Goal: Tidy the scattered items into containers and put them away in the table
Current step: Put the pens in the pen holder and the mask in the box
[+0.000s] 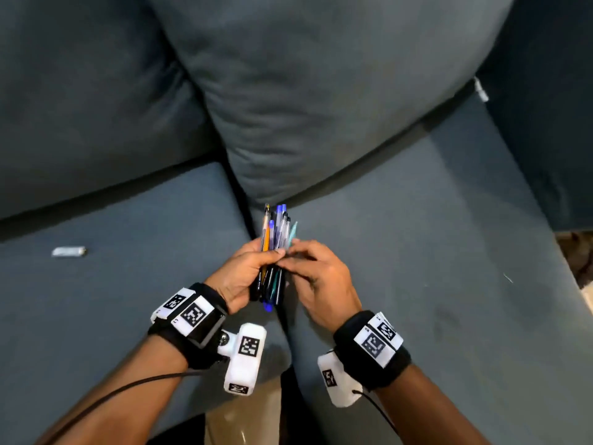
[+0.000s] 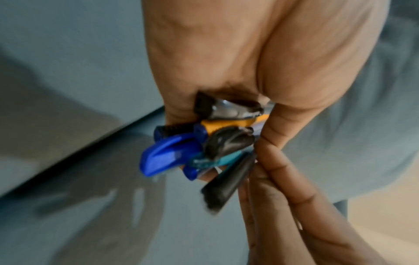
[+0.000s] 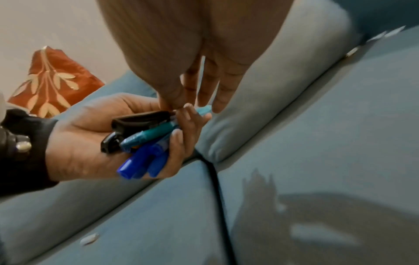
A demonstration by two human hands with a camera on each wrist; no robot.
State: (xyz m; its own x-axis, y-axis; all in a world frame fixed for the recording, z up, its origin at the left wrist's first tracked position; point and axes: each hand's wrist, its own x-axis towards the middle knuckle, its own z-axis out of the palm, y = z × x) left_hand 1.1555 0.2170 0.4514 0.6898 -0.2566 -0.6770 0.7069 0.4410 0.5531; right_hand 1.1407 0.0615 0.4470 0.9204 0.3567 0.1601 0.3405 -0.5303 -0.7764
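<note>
Head view: the left hand [image 1: 239, 277] holds a bundle of pens [image 1: 272, 252] above the teal sofa seat [image 1: 417, 252], its fingers curled round the middle of the bundle. The pens run lengthwise away from the person; capped ends project below the palm toward the wrist, and the far ends rise past the fingertips toward the back cushion [image 1: 305, 91]. The right hand [image 1: 321, 277] meets the bundle from the right, thumb and forefinger pinching at the pens just beside the left fingertips.

Left wrist view: the near ends of the pens [image 2: 204, 147] fan out from under the left hand [image 2: 238, 53], showing blue, black, orange and teal caps; the fingers of the right hand [image 2: 283, 188] touch the bundle's right side.

Right wrist view: the pens [image 3: 145, 141] lie across the upturned left hand [image 3: 90, 139], clamped by its curled fingers; the right hand [image 3: 192, 62] comes down from above, its thumb and forefinger closing at the teal pen [image 3: 158, 132] while the other fingers hang straight.

A small white object [image 1: 69, 251] lies on the left seat cushion, well apart from both hands. An orange patterned pillow [image 3: 52, 80] leans at the far end of the sofa.
</note>
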